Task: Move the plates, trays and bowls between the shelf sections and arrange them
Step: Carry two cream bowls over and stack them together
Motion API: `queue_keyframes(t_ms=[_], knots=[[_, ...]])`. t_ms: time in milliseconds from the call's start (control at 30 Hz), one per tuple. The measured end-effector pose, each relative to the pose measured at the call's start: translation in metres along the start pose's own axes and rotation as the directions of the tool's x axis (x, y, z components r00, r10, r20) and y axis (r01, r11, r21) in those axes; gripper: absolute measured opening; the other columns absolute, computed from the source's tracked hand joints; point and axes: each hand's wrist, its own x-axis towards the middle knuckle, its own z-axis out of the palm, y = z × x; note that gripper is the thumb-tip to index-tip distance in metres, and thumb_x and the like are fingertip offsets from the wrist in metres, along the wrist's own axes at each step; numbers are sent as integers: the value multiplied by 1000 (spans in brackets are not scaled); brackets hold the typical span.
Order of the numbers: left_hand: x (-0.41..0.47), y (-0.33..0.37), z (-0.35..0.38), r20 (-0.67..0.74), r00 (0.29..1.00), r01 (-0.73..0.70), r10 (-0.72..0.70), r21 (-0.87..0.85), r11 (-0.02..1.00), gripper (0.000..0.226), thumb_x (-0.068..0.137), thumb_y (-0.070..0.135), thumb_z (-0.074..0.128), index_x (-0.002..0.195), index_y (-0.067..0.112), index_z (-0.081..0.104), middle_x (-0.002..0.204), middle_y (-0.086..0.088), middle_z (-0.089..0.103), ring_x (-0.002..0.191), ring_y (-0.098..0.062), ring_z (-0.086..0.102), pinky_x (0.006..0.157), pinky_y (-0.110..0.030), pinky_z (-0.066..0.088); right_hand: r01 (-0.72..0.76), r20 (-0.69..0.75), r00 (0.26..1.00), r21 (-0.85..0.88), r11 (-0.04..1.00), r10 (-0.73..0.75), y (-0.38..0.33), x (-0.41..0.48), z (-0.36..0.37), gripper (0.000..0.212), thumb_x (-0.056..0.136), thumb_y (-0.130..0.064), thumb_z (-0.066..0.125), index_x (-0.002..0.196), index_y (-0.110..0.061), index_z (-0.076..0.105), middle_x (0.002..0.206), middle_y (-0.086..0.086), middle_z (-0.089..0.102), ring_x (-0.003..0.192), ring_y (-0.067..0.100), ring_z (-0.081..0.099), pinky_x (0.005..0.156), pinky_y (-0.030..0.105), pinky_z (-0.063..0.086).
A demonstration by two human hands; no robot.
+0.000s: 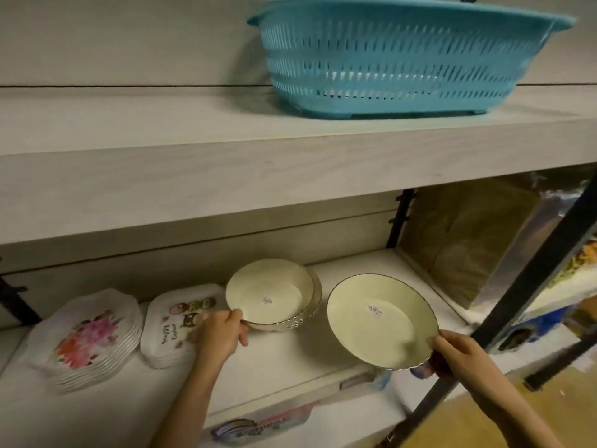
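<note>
On the lower shelf [290, 357], 9 o'clock: floral plates [85, 337], owl trays [176, 324], stacked | centre: left hand [223, 333] grips bowl stack [274, 294] at its 7 o'clock rim, likely steadying | 3 o'clock: right hand [458, 354] pinches tilted bowl [378, 318] at 5 o'clock rim, likely for nesting.

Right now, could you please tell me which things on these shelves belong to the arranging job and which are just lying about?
Job: held cream bowl; cream bowl stack; floral plates; owl trays.
Lying about: blue basket on the upper shelf; brown cardboard at the right.
</note>
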Motion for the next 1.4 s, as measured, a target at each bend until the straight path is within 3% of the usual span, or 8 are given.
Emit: queue_keyframes(t_ms=[133, 267, 433, 600, 800, 1067, 1233, 1400], knots=[[10, 12, 23, -21, 999, 35, -35, -9, 999, 45, 94, 12, 42, 50, 10, 53, 30, 4, 50, 42, -17, 44, 45, -25, 33, -19, 71, 997, 16, 1000, 18, -5, 25, -9, 29, 98, -16, 39, 91, 3, 60, 56, 14, 66, 61, 28, 56, 70, 41, 45], [18, 14, 38, -68, 995, 69, -69, 2, 998, 45, 92, 15, 45, 48, 8, 54, 30, 3, 50, 39, -20, 42, 42, -24, 30, 53, 93, 994, 21, 998, -54, -12, 44, -6, 28, 97, -9, 38, 84, 4, 59, 50, 8, 62, 41, 9, 58, 48, 20, 48], [14, 17, 42, -133, 991, 12, 8, 153, 988, 49, 93, 33, 48, 48, 16, 49, 42, 0, 48, 39, -13, 43, 49, -24, 34, 167, 152, 974, 39, 985, -171, -25, 64, 15, 30, 97, -7, 36, 77, -2, 58, 56, 9, 65, 42, 5, 58, 56, 26, 44], [1, 6, 34, -211, 977, 10, 39, 226, 974, 43, 95, 38, 42, 59, 16, 51, 57, -4, 56, 52, -15, 51, 55, -25, 39, 225, 243, 943, 45, 973, -230, -40, 90, 54, 26, 95, -5, 37, 76, -2, 55, 61, 11, 64, 54, 17, 60, 51, 19, 45], [-17, -11, 23, -242, 968, -23, 70, 191, 981, 30, 96, 27, 44, 66, 21, 44, 73, -10, 62, 66, -16, 54, 55, -19, 38, 196, 293, 931, 97, 976, -216, -46, 121, 110, 21, 92, -2, 39, 76, 1, 53, 58, 12, 60, 36, 4, 56, 42, 12, 45], [-20, -9, 20, -232, 968, -68, 97, 129, 989, 13, 95, 25, 45, 89, 14, 47, 82, -9, 61, 73, -19, 55, 61, -23, 42, 289, 242, 951, -465, 837, -194, -40, 154, 126, 41, 89, -42, 51, 54, -19, 47, 60, -2, 54, 63, 19, 50, 57, 28, 38], [-8, 3, 38, -98, 995, 28, -21, 75, 997, 39, 96, 32, 41, 125, 6, 45, 124, -13, 55, 110, -25, 53, 88, -31, 40, 188, 154, 978, -341, 921, -142, -33, 158, 122, 40, 82, -53, 56, 90, -14, 52, 88, 3, 61, 86, 26, 58, 75, 33, 46], [13, 5, 56, 3, 987, 159, -159, 7, 987, 50, 99, 32, 32, 142, 7, 28, 143, -16, 41, 127, -30, 44, 103, -37, 37, 125, 361, 929, -94, 988, -83, -23, 158, 130, 63, 90, -41, 52, 140, -11, 27, 92, 5, 60, 85, 23, 57, 82, 35, 49]])
